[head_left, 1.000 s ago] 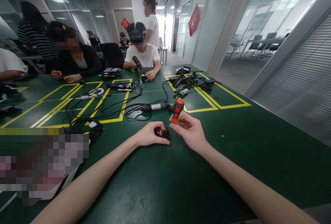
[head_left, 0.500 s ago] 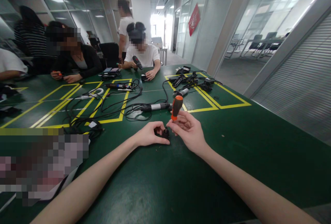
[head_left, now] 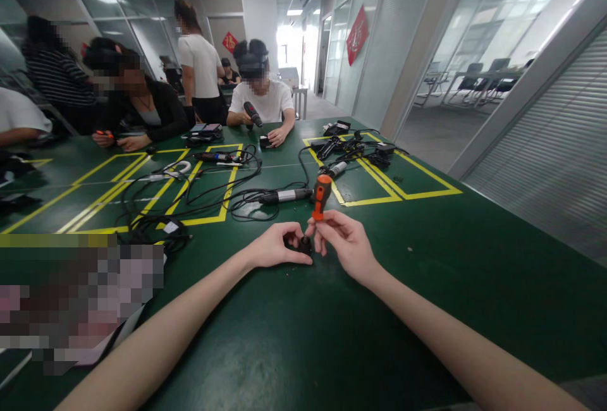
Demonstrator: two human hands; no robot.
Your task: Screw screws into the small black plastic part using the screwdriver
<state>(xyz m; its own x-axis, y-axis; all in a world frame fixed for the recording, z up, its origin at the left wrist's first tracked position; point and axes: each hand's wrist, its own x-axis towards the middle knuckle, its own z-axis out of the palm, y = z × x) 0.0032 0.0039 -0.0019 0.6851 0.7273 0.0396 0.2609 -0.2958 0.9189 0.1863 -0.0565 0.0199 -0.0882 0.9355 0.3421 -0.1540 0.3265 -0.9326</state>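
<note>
My left hand (head_left: 279, 246) is curled round a small black part (head_left: 303, 246) on the green table (head_left: 265, 335), thumb on the near side and fingers on the far side. My right hand (head_left: 348, 240) pinches a screwdriver (head_left: 322, 197) with an orange and dark grey handle, low down below the handle. The screwdriver stands nearly upright, leaning a little, with its lower end at the top of the black part. Fingers partly hide the shaft, and the exact contact at its tip is too small to make out.
Beyond my hands lies a grey and black cylindrical power tool (head_left: 287, 196) with coiled black cables. More tools and cables (head_left: 336, 145) lie within yellow tape lines. Across the table a person (head_left: 260, 98) holds a drill (head_left: 253, 114). A blurred-out flat object (head_left: 95, 310) is at near left.
The screwdriver's handle has turned and shifted slightly left in my right hand, whose fingers have moved. My left hand stays put. A standing person in the background has moved left.
</note>
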